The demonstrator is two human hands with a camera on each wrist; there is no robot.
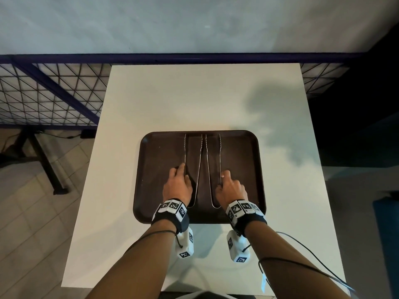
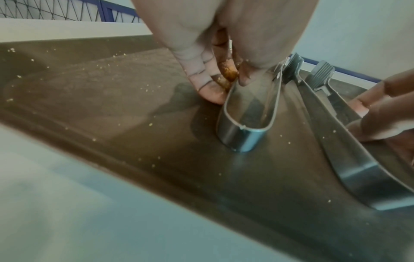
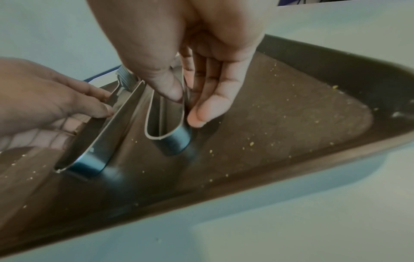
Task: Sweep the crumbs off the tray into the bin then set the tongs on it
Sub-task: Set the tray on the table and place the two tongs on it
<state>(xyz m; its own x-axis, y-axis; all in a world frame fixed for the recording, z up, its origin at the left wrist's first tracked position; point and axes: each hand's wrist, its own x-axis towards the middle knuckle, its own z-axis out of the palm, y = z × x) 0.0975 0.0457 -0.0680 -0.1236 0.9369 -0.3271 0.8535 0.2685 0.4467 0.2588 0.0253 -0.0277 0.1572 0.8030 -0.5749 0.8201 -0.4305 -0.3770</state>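
Observation:
A dark brown tray (image 1: 155, 160) lies on the white table (image 1: 194, 100), near its front edge. Two steel tongs rest on it side by side, tips pointing away. My left hand (image 1: 180, 171) pinches the outer arm of the left tongs (image 1: 199, 169), thumb inside and fingers outside (image 2: 212, 95). My right hand (image 1: 223, 175) pinches the outer arm of the right tongs (image 1: 209, 169) the same way (image 3: 186, 104). Both bends (image 2: 241, 138) (image 3: 174, 143) touch the tray floor. Small yellow crumbs (image 2: 150, 124) (image 3: 252, 143) are scattered over the tray. No bin is in view.
A dark metal mesh fence (image 1: 54, 93) runs behind and left of the table. Tiled floor (image 1: 32, 223) lies to the left and a blue object (image 1: 386, 223) sits low at the right edge. The table's far half is bare.

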